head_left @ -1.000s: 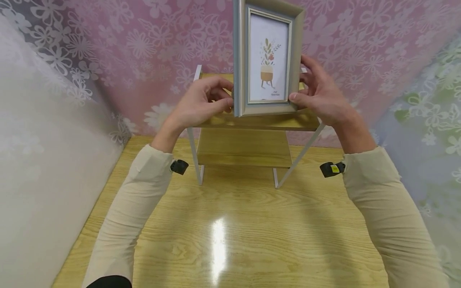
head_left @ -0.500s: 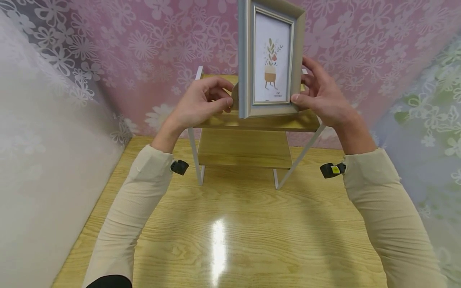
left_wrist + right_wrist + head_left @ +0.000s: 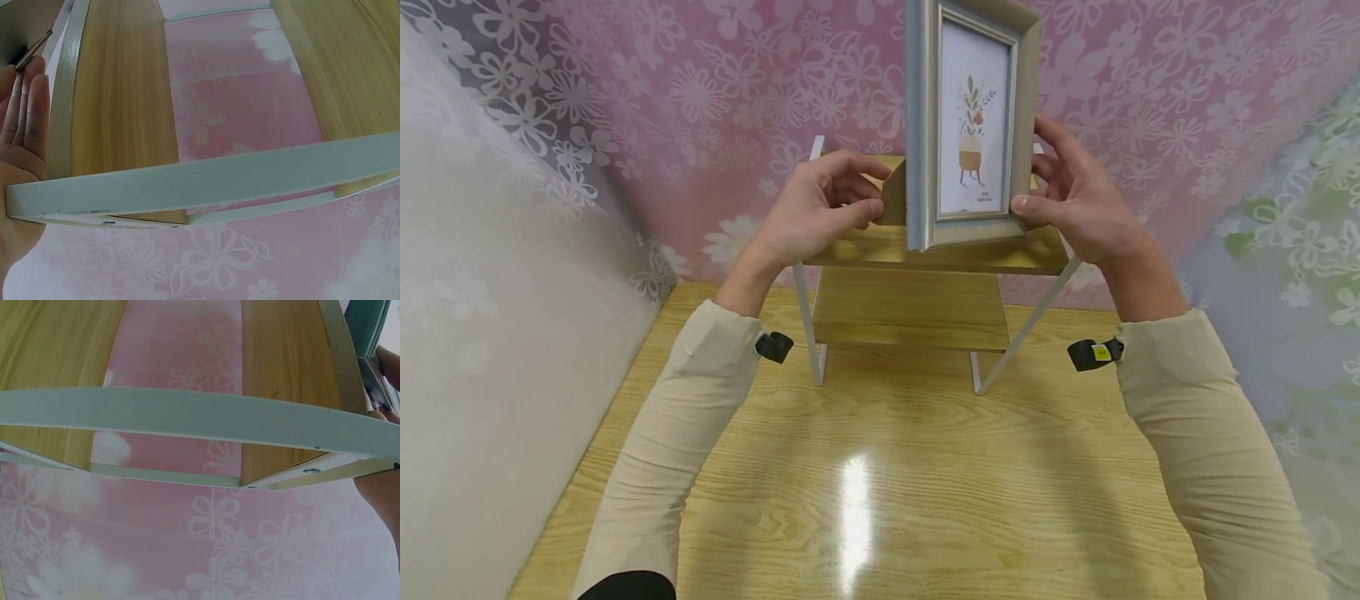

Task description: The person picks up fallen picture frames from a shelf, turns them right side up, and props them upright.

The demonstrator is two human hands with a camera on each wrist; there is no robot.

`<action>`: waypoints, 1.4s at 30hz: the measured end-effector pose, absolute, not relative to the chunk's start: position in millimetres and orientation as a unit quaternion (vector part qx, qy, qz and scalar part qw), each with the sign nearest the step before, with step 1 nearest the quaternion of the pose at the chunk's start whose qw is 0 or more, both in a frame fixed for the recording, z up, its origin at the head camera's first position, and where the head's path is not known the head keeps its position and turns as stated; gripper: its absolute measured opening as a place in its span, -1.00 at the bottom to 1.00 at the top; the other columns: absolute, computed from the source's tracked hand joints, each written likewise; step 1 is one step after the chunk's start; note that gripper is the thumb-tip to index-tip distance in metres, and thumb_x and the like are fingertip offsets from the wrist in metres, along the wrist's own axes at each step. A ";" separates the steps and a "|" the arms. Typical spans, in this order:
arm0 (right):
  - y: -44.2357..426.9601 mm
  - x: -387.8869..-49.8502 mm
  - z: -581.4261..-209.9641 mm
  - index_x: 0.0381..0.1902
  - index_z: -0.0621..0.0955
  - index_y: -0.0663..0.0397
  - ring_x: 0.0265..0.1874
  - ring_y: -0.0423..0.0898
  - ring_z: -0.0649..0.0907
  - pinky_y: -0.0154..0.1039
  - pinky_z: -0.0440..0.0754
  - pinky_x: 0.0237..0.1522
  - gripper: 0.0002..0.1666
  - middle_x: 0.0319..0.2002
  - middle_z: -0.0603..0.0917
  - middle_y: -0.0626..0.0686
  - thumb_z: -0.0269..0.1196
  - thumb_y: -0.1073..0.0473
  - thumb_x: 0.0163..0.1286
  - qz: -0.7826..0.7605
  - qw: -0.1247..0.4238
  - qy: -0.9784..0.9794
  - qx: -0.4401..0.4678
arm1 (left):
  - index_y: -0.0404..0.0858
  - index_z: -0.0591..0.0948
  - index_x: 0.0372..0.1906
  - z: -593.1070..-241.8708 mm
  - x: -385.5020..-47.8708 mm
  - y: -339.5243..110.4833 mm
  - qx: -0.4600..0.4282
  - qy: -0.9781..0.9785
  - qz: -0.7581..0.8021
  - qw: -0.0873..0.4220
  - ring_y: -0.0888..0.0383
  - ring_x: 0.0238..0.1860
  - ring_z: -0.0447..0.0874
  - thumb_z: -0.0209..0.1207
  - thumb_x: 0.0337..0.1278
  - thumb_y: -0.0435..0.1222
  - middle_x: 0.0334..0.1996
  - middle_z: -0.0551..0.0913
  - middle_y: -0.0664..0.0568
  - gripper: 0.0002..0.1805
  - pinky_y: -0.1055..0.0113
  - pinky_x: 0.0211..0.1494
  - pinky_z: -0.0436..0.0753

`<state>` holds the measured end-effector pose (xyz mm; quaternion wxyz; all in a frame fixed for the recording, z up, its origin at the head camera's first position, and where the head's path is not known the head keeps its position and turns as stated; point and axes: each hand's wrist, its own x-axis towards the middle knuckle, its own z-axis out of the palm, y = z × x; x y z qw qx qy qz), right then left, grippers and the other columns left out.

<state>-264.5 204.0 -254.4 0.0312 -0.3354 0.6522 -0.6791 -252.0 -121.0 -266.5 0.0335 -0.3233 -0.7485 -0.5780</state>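
Note:
A grey-beige picture frame (image 3: 927, 125) with a potted-plant print stands tilted over the top board (image 3: 970, 257) of a small shelf. My right hand (image 3: 1078, 200) grips its right edge, thumb on the front and fingers behind. On the other side, my left hand (image 3: 816, 208) pinches a brown flap (image 3: 893, 200) that sticks out behind the frame, like its back stand. The left wrist view shows fingertips on that thin flap (image 3: 36, 49). At the right wrist view's edge, a strip of the frame (image 3: 365, 328) and part of the hand appear. The frame's back is mostly hidden.
The shelf has white metal legs (image 3: 1030, 312) and a lower wooden board (image 3: 910, 308). Close behind it rises a pink flowered wall (image 3: 760, 92). Pale walls flank both sides, and a glossy wood-look floor (image 3: 940, 467) lies in front.
The picture frame has shifted slightly right and turned, so more of its left side shows. The brown flap in my left hand has come into view, standing farther out from the frame.

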 end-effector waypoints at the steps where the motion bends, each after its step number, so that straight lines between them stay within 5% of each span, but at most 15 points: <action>1: 204.1 -264.5 -254.5 0.53 0.19 0.07 -0.03 -0.01 0.70 -0.28 0.69 -0.08 -0.05 0.22 0.49 0.18 0.16 0.67 0.24 -0.680 0.032 0.651 -0.335 | -0.31 0.58 0.13 -266.6 -252.1 -121.1 -0.325 -0.747 -0.579 0.036 -0.09 -0.24 0.69 0.22 0.27 -0.42 -0.22 0.71 -0.09 -0.67 0.25 -0.19 0.67; 32: 204.5 -264.6 -254.8 0.53 0.23 0.06 0.12 0.01 0.61 -0.26 0.68 -0.05 -0.03 0.29 0.46 0.25 0.16 0.69 0.22 -0.683 0.024 0.646 -0.340 | -0.29 0.54 0.14 -264.3 -251.9 -119.5 -0.319 -0.761 -0.561 0.069 0.06 -0.17 0.63 0.13 0.32 -0.45 -0.02 0.58 -0.08 -0.68 0.32 -0.32 0.55; 42: 203.8 -263.3 -254.6 0.52 0.24 0.07 0.08 0.01 0.64 -0.25 0.69 -0.08 -0.04 0.25 0.49 0.22 0.17 0.70 0.21 -0.689 0.029 0.639 -0.340 | -0.29 0.54 0.13 -265.7 -253.1 -119.4 -0.325 -0.764 -0.553 0.073 0.07 -0.16 0.61 0.12 0.30 -0.47 -0.02 0.59 -0.06 -0.68 0.31 -0.23 0.53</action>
